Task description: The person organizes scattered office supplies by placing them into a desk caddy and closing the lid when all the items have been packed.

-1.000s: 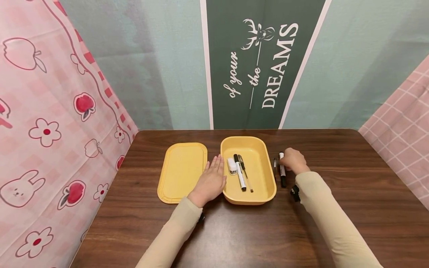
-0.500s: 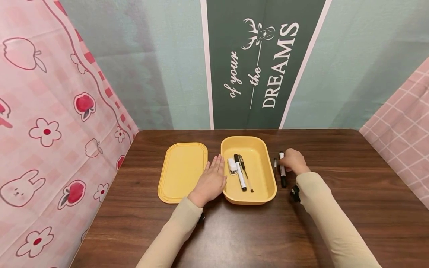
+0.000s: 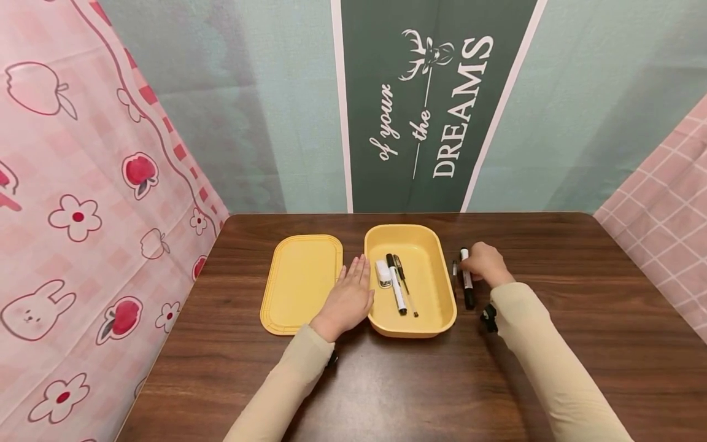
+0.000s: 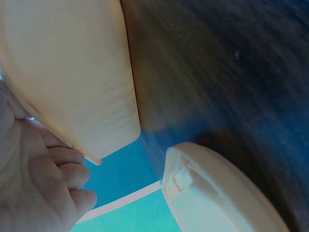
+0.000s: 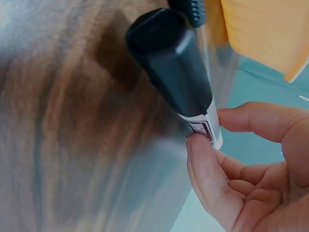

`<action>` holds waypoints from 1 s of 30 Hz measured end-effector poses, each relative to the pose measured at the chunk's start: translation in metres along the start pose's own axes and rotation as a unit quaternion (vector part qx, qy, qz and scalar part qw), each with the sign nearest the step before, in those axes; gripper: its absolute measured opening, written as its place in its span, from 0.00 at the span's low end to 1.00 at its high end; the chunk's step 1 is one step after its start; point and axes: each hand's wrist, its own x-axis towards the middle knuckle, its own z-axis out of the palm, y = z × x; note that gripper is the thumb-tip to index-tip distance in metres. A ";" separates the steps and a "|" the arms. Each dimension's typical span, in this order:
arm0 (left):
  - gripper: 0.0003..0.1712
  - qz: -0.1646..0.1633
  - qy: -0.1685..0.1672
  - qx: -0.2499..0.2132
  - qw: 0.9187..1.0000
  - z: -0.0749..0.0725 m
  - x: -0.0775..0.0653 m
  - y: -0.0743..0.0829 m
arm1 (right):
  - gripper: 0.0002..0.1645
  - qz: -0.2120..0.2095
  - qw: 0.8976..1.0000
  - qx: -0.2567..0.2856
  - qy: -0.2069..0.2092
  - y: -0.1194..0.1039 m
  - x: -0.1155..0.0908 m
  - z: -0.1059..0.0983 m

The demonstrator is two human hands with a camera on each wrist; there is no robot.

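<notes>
Just between yellow box [image 3: 429,294] and marker [image 3: 467,283], pen [image 3: 455,273]; right hand [image 3: 486,264] pinches marker; left hand [image 3: 348,298], straight-fingered, touches box, lid [image 3: 304,279] alongside.

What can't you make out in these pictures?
Head view: part of the marker, covered by the right hand.
Left wrist view: inside of the box, hidden by its wall; part of the lid, cut off by bottom edge.
Right wrist view: part of a pen, cut off by top edge.

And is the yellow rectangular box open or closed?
Open. The box shows a white-and-black marker inside, and its flat yellow lid lies beside it on the brown table.
</notes>
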 end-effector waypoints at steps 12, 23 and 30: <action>0.35 0.004 0.005 0.003 1.000 0.000 0.000 -0.001 | 0.09 -0.014 1.000 -0.010 0.006 -0.009 -0.004 -0.013; 0.35 0.004 0.001 0.006 1.000 0.000 0.001 0.000 | 0.11 -0.036 0.999 -0.027 0.010 -0.020 -0.007 -0.020; 0.35 0.002 0.002 0.004 1.000 0.000 0.000 0.000 | 0.14 -0.058 0.998 -0.027 0.018 -0.034 -0.009 -0.025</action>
